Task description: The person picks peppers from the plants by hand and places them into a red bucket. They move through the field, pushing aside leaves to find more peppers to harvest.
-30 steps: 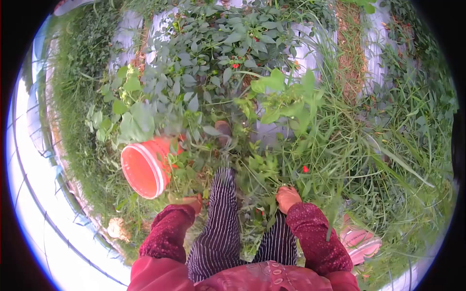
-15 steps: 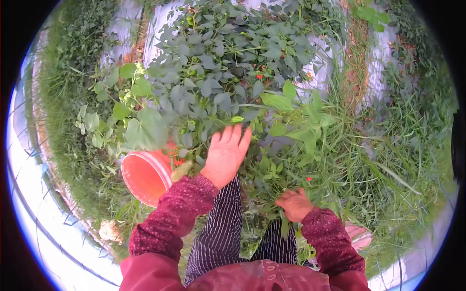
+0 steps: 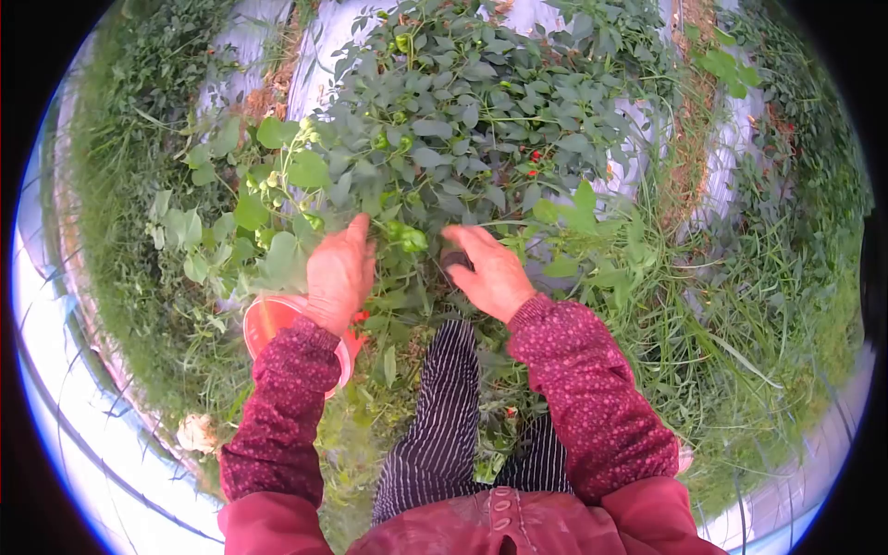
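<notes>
Among the leaves of a pepper plant [image 3: 462,139], green peppers [image 3: 407,238] hang between my two hands. My left hand [image 3: 339,276] is at the left of them, over the rim of a red bucket [image 3: 268,319], fingers stretched toward the foliage and slightly blurred. From the right, my right hand [image 3: 495,276] reaches in at the plant's near edge, thumb and fingers apart. A dark patch shows between them; I cannot tell what it is. Small red peppers [image 3: 535,162] show deeper in the plant.
A broad-leaved plant with pale buds [image 3: 277,176] grows on the left, over the bucket. Tall grass [image 3: 703,324] fills the right side. Strips of silvery sheeting [image 3: 638,139] run between the rows. My striped trouser legs [image 3: 444,398] are below.
My left hand has moved left from the plant's front toward the bucket. My right hand has come up from the low grass to the pepper plant. The view has shifted slightly.
</notes>
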Action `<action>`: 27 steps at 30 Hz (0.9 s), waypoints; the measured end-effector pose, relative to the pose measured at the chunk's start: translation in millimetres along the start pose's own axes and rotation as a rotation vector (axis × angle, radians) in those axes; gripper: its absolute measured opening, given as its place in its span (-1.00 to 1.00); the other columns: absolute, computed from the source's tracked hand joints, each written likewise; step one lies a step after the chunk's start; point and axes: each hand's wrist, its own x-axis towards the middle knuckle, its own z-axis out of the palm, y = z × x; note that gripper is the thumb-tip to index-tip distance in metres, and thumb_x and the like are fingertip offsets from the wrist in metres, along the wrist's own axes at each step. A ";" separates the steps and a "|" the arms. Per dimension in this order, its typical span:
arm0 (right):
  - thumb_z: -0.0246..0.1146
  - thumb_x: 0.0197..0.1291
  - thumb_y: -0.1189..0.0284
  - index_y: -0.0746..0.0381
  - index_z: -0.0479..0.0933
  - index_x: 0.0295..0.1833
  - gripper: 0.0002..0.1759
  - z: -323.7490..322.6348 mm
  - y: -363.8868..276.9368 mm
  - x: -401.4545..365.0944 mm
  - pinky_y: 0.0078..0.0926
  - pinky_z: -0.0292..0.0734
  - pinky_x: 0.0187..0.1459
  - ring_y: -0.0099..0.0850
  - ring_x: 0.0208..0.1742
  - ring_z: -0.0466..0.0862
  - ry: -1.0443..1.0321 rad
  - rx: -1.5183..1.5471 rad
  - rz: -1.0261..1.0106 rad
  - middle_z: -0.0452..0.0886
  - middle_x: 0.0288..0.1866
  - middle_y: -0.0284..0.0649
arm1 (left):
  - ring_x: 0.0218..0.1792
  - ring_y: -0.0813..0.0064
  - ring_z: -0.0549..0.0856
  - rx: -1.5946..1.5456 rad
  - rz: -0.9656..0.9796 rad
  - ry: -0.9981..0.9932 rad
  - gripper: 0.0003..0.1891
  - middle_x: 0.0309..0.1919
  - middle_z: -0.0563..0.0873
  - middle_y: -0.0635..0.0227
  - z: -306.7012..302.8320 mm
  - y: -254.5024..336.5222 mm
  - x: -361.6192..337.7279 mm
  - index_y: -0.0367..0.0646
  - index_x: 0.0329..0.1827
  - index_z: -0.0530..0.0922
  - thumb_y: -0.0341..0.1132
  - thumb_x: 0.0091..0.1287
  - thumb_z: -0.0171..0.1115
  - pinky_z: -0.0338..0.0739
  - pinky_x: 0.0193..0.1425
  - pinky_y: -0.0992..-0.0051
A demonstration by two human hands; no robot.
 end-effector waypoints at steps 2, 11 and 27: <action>0.25 0.01 0.48 0.19 0.31 0.21 -0.42 1.4 -19.8 9.4 -0.23 0.38 0.17 -0.09 0.20 0.43 0.023 -0.005 -0.032 0.40 0.19 -0.07 | -0.35 0.12 0.61 -0.017 -0.004 -0.012 -0.51 -0.42 0.62 0.17 0.5 4.5 -1.8 -0.22 0.16 0.40 -0.35 0.13 0.23 0.51 -0.28 0.23; 0.31 -0.04 0.40 0.20 0.36 0.15 -0.44 25.8 -35.0 51.6 -0.23 0.34 0.17 -0.19 0.19 0.46 -0.057 -0.326 -0.048 0.47 0.16 -0.16 | -0.29 0.12 0.63 -0.173 0.003 -0.010 -0.40 -0.35 0.64 0.12 -0.4 24.2 0.6 -0.25 0.23 0.33 -0.37 0.09 0.28 0.52 -0.22 0.24; 0.23 0.12 0.19 0.37 0.48 -0.34 -0.61 19.3 -47.0 4.4 -0.52 0.47 -0.52 -0.48 -0.60 0.58 -0.188 0.433 0.923 0.58 -0.53 -0.23 | -0.19 0.27 0.63 -0.324 0.109 -0.017 -0.63 -0.13 0.55 0.32 5.4 28.1 -21.5 -0.09 -0.01 0.53 -0.39 0.06 0.26 0.59 -0.17 0.33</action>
